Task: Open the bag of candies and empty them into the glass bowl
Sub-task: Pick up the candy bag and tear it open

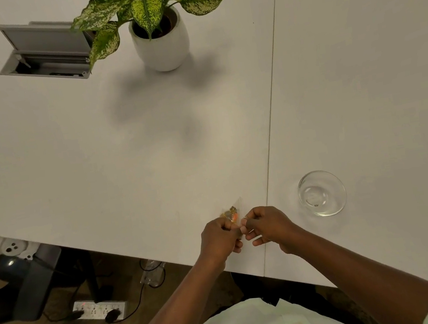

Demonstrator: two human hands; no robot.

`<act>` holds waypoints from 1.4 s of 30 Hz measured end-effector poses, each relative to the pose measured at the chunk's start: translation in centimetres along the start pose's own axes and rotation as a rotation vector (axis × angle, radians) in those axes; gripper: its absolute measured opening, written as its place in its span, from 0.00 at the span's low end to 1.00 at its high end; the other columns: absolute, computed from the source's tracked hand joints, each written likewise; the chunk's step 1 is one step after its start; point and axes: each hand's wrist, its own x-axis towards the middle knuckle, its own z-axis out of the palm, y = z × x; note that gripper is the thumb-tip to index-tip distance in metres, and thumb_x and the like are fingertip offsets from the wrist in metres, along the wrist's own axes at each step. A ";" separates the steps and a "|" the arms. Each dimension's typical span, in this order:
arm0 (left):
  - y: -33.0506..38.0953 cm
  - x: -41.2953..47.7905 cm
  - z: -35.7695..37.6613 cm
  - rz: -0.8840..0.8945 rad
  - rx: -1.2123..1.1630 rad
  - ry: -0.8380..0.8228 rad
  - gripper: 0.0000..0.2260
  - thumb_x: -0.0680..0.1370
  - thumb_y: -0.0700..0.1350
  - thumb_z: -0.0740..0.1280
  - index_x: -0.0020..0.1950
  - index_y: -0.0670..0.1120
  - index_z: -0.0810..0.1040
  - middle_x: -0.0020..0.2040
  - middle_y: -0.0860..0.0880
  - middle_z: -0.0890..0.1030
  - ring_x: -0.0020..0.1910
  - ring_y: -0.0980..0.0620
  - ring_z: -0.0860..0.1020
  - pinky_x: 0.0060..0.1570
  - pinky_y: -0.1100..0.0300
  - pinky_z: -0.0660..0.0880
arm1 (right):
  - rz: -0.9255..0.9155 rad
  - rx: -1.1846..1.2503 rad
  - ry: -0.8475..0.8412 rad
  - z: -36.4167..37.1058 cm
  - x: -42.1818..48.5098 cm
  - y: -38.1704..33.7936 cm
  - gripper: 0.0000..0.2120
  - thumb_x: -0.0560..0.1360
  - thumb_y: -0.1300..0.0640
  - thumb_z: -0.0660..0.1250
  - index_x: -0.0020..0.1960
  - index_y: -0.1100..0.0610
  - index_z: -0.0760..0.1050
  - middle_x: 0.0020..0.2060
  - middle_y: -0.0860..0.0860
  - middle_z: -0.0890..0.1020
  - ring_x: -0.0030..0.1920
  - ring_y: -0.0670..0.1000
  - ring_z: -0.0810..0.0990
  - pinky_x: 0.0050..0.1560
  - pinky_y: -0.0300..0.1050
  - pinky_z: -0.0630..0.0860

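A small clear bag of candies (232, 212) with orange and brown pieces inside is held just above the white table (122, 153), near its front edge. My left hand (218, 237) pinches the bag's near edge from the left. My right hand (268, 227) pinches the same edge from the right, the fingertips of both hands nearly touching. Most of the bag's near part is hidden behind my fingers. The glass bowl (322, 193) stands upright and empty on the table, a short way right of my right hand.
A potted plant in a white pot (159, 38) stands at the back centre. An open cable hatch (45, 52) sits in the tabletop at the back left. A seam (271, 125) runs between two table halves. Below the edge lie a power strip (99, 310) and cables.
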 end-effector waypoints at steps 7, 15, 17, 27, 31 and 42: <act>-0.1 -0.1 -0.1 -0.088 -0.083 -0.010 0.10 0.77 0.44 0.73 0.48 0.37 0.81 0.36 0.42 0.85 0.29 0.49 0.83 0.35 0.57 0.84 | -0.051 -0.067 0.052 0.5 -0.1 0.2 0.06 0.79 0.58 0.69 0.52 0.60 0.81 0.43 0.57 0.87 0.46 0.56 0.88 0.44 0.47 0.86; 0.3 0.2 -0.8 -0.067 -0.039 -0.101 0.06 0.79 0.40 0.70 0.49 0.37 0.82 0.38 0.41 0.85 0.31 0.48 0.82 0.37 0.56 0.84 | -0.129 -0.199 0.072 0.2 -0.2 -0.1 0.04 0.79 0.58 0.68 0.49 0.58 0.80 0.41 0.54 0.87 0.43 0.51 0.87 0.41 0.42 0.84; 0.3 0.1 -0.8 -0.048 -0.023 -0.099 0.10 0.78 0.44 0.72 0.49 0.37 0.82 0.39 0.41 0.86 0.31 0.49 0.83 0.35 0.58 0.83 | -0.150 -0.227 0.072 0.2 -0.2 -0.1 0.04 0.78 0.57 0.69 0.50 0.58 0.80 0.42 0.54 0.87 0.43 0.50 0.87 0.41 0.42 0.84; -0.2 0.4 -0.7 -0.004 0.010 -0.037 0.07 0.79 0.42 0.71 0.46 0.37 0.81 0.36 0.43 0.85 0.28 0.51 0.82 0.35 0.58 0.83 | -0.128 -0.264 0.072 0.3 -0.1 -0.3 0.06 0.79 0.56 0.68 0.51 0.58 0.80 0.42 0.54 0.87 0.43 0.52 0.88 0.44 0.45 0.86; -0.3 0.3 -0.3 -0.008 0.016 -0.001 0.09 0.80 0.42 0.69 0.48 0.36 0.80 0.34 0.44 0.85 0.26 0.53 0.81 0.30 0.62 0.81 | -0.118 -0.243 0.085 0.5 -0.2 -0.4 0.05 0.79 0.57 0.68 0.49 0.58 0.80 0.41 0.55 0.87 0.43 0.53 0.88 0.44 0.46 0.86; 0.1 0.5 -0.3 -0.024 0.040 -0.091 0.07 0.80 0.43 0.68 0.48 0.40 0.81 0.39 0.41 0.86 0.29 0.51 0.83 0.33 0.58 0.83 | -0.115 -0.235 0.095 0.2 -0.2 -0.8 0.05 0.79 0.58 0.68 0.49 0.59 0.80 0.41 0.56 0.87 0.43 0.53 0.88 0.44 0.46 0.86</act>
